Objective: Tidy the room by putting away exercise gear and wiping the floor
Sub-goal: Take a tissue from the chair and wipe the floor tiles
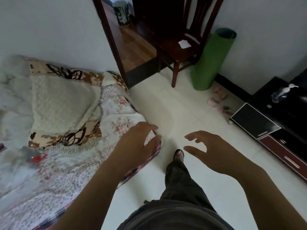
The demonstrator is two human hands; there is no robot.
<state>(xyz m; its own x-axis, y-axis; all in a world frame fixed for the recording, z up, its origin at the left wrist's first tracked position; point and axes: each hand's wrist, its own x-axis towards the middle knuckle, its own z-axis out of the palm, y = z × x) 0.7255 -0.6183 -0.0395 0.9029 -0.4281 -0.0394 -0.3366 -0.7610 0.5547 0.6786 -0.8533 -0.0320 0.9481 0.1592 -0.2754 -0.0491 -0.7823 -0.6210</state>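
A rolled green exercise mat (211, 61) stands upright against the far white wall, right of a wooden chair. My left hand (135, 144) hovers over the corner of the bed, fingers spread, holding nothing. My right hand (211, 151) is out in front over the white tiled floor (179, 110), fingers apart and empty. Both hands are well short of the mat. One sandalled foot (179, 155) is stepping forward between my hands.
A bed (69, 146) with floral quilt and pillows fills the left. A dark wooden chair (179, 52) stands by an open doorway (132, 47). A black and red cabinet (274, 123) lines the right wall, a plastic bottle (282, 93) on it. Pink slippers (217, 98) lie near the mat.
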